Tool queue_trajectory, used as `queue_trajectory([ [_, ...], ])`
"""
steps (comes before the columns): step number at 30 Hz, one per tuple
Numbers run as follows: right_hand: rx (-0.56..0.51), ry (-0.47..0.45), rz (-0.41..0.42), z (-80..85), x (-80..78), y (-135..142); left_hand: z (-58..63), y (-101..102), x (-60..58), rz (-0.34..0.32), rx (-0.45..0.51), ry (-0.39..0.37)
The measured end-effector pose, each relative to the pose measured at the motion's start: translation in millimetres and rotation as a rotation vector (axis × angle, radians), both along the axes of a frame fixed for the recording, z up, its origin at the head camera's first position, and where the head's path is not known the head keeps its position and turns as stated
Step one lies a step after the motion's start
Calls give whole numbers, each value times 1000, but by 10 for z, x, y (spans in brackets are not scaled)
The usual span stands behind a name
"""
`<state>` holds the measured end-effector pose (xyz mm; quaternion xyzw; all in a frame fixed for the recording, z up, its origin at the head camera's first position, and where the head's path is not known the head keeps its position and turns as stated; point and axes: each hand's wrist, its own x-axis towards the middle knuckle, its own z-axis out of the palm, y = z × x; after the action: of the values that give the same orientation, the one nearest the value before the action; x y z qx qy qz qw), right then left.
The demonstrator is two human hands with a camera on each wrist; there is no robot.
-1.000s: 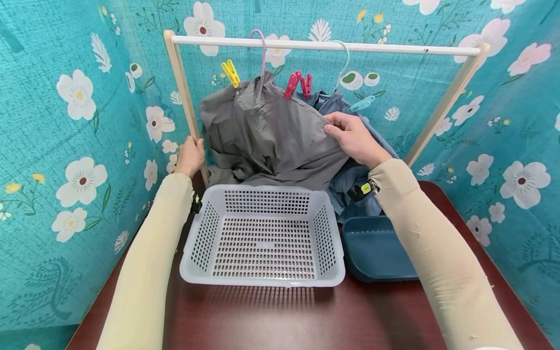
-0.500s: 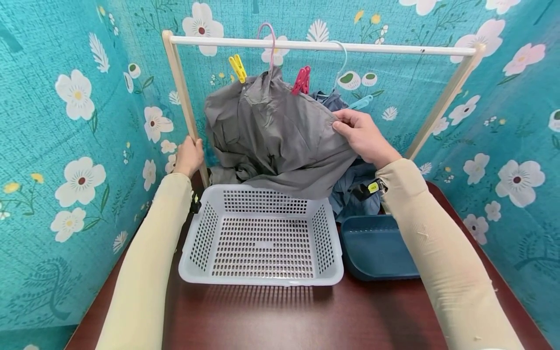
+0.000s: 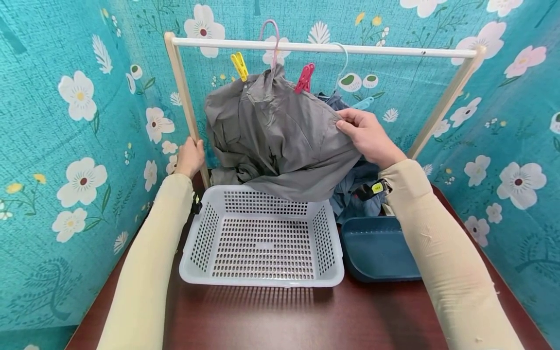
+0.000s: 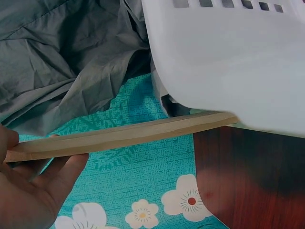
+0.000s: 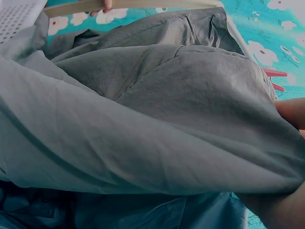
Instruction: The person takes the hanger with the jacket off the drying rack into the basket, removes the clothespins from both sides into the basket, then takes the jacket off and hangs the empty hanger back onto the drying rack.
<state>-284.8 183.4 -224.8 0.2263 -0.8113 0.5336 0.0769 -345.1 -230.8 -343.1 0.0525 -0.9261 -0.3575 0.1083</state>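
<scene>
Head view downward, wrists close-up, gray garment (image 3: 290, 133) shared

Leftward from the right hand's fingers (image 3: 348, 127), the grey garment (image 3: 302, 141) bars the way nearly across to the left hand's fingers (image 4: 71, 169), wrapped round a wooden post (image 3: 181, 87). I see free air to the right of the right fingers, as far as the other post (image 3: 449, 97). Just above them, the blue clothespin (image 3: 364, 103) and pale hanger (image 3: 347, 58) obstruct, with the white rail (image 3: 393, 49) higher. Below, leftward, the white basket (image 3: 261, 282) can be entered from above.
</scene>
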Motion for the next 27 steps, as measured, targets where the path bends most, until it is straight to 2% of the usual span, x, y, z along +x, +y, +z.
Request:
queue_trajectory([
  [6, -40, -3, 19, -1, 23, 14, -13, -5, -5, -2, -7, 5],
  [20, -26, 15, 42, -23, 27, 62, -20, -12, -11, 3, -6, 17],
  [27, -59, -24, 72, -46, 49, 134, -7, -11, -10, -3, -3, 8],
])
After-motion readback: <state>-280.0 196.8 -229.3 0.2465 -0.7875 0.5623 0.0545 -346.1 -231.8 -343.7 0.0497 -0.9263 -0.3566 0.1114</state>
